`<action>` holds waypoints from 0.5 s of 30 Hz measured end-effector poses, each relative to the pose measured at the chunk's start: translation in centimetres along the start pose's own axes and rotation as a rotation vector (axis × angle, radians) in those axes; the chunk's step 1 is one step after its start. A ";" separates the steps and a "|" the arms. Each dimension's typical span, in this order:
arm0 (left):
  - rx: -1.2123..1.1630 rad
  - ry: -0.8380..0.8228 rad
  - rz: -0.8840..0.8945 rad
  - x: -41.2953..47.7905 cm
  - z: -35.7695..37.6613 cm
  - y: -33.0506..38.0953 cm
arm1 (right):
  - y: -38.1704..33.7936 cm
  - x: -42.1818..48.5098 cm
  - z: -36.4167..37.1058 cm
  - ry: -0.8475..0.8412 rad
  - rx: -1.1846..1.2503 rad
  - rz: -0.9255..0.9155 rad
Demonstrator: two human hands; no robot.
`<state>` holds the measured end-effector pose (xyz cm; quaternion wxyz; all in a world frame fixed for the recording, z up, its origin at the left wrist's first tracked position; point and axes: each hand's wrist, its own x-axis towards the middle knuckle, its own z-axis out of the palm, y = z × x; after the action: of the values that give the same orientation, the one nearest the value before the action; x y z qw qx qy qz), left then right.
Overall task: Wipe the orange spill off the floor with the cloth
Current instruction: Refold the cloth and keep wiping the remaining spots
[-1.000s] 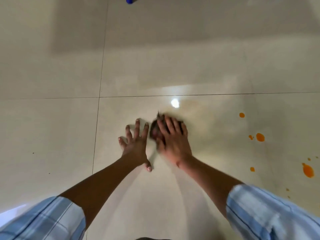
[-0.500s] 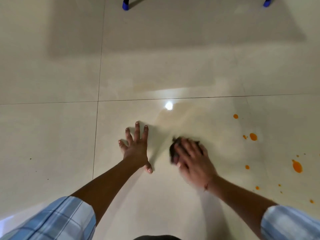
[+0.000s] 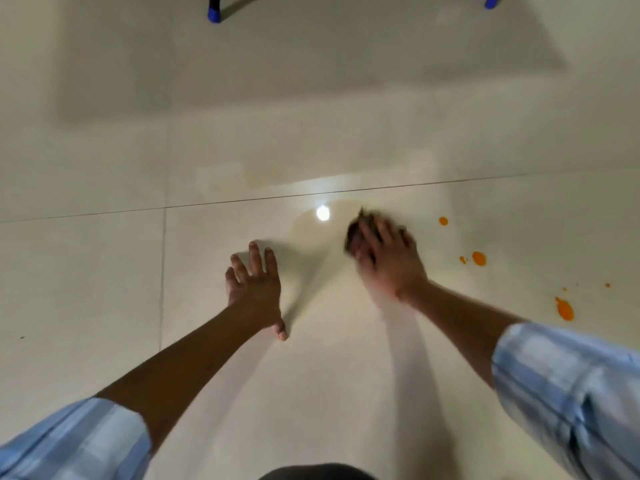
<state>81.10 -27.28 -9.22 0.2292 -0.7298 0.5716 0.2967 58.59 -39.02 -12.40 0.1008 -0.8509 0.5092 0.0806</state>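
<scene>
My right hand (image 3: pixel 389 259) presses a dark bunched cloth (image 3: pixel 355 233) flat against the cream tiled floor; only the cloth's far left edge shows from under my fingers, and the hand is motion-blurred. My left hand (image 3: pixel 254 285) lies flat on the floor with fingers spread, holding nothing, to the left of the cloth. Orange drops of the spill lie right of the cloth: a small orange drop (image 3: pixel 443 221), a bigger orange drop (image 3: pixel 479 258) and an elongated orange blob (image 3: pixel 565 310), with tiny specks around them. A faint wet smear (image 3: pixel 311 233) shows between my hands.
Two blue-capped furniture feet (image 3: pixel 214 14) (image 3: pixel 491 1) stand at the far top edge. A tile joint (image 3: pixel 242 200) runs across just beyond my hands, another joint (image 3: pixel 162 282) runs toward me at the left. A lamp glare (image 3: pixel 322 213) reflects near the cloth.
My right hand has slid the cloth from next to my left hand toward me and right, then away toward the tile joint. My left hand stayed planted.
</scene>
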 end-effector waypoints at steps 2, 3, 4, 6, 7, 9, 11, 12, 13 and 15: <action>0.028 0.088 0.101 1.0 -0.8 0.9 | 4.1 5.5 -1.8 -0.016 -0.025 0.094; 0.011 0.139 0.167 2.1 -1.5 2.0 | 6.8 7.2 -2.5 -0.007 -0.026 0.138; -0.029 0.153 0.227 2.9 -2.4 3.4 | 8.9 7.5 -2.7 0.018 -0.012 0.203; -0.106 0.140 0.328 4.8 -4.6 7.6 | 11.8 4.2 -1.6 0.100 0.029 0.295; -0.115 0.125 0.361 5.6 -5.3 9.9 | 12.4 1.0 -0.5 0.126 0.038 0.304; -0.081 0.063 0.406 6.5 -6.2 14.7 | 13.3 -4.3 1.3 0.089 0.045 0.229; -0.025 0.036 0.391 7.2 -5.9 18.1 | 14.9 -3.9 1.1 0.061 0.049 0.215; -0.006 0.041 0.363 7.5 -5.5 18.9 | 15.6 -2.1 0.5 0.086 0.068 0.265; 0.003 0.046 0.340 7.8 -5.2 19.5 | 16.3 -0.6 0.0 0.080 0.088 0.344; 0.011 0.048 0.311 7.9 -5.0 19.2 | 16.0 -1.4 0.4 0.119 0.112 0.405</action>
<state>64.67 -40.83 -11.05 0.1710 -0.6379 0.6849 0.3080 43.85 -45.14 -13.85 0.0994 -0.7276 0.6784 0.0202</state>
